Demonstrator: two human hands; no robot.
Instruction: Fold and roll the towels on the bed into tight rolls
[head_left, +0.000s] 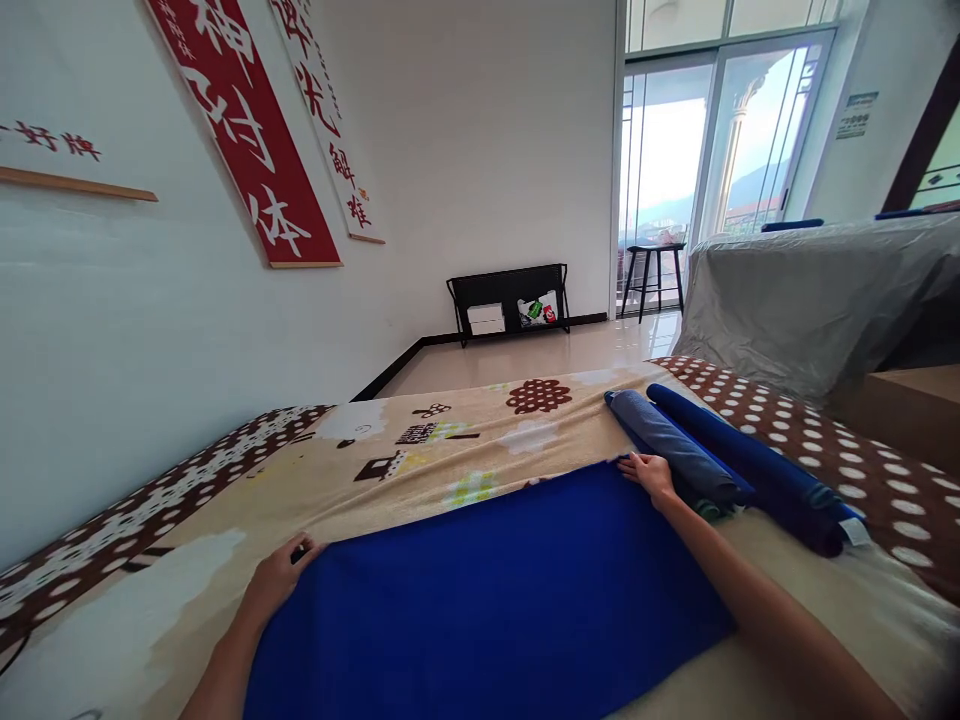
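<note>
Two far corners of the cloth (480,590) are pinched, by left hand (279,572) and right hand (649,474); the rest spreads between the forearms (750,570).

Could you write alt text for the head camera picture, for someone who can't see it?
A person's left hand and right hand hold the far corners of a blue cloth spread over a patterned blanket. Rolled fabrics lie beside the right hand; beyond are a red hanging scroll, a black rack and glass doors.

Blue cloth (480,600) matt, smooth; blanket (495,440) plush; floor (592,345) glossy
</note>
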